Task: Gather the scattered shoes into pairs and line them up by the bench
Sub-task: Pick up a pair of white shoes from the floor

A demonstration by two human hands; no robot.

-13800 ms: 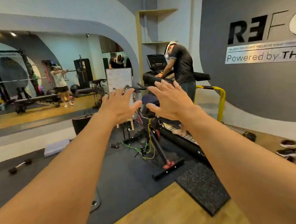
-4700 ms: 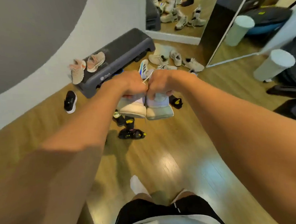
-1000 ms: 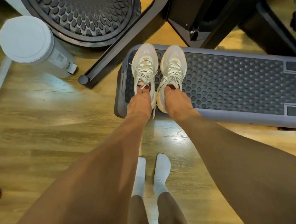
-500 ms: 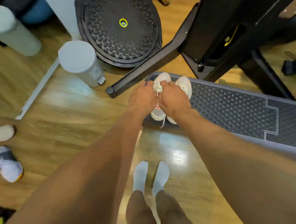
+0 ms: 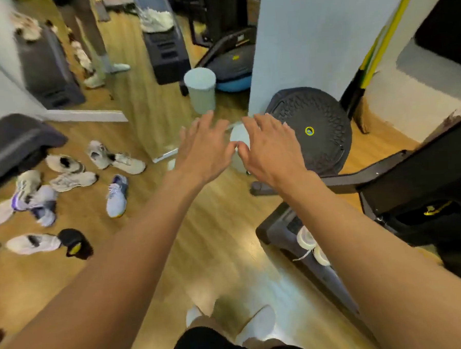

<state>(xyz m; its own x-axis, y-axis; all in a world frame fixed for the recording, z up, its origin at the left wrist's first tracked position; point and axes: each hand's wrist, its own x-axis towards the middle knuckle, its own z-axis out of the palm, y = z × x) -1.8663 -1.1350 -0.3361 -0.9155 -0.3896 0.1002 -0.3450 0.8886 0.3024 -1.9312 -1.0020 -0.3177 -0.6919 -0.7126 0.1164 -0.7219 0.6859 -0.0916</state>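
Observation:
My left hand and my right hand are stretched out in front of me with fingers spread, holding nothing. A pair of pale sneakers sits side by side on the grey step bench at the lower right, below my right forearm. Several loose shoes lie on the wood floor at the left: a light blue sneaker, a white sneaker, a black shoe with yellow marks, cream sneakers and a purple-and-white one. Another grey step bench stands at the far left.
A black balance dome leans on a pale pillar ahead. A white cylinder bin stands in front of a floor mirror, which reflects a person's legs. A black machine frame fills the right side. My socked feet are at the bottom.
My hands have let go of the pale sneakers, which now rest on the bench. Both hands rose and opened, and my view swung left toward the scattered shoes.

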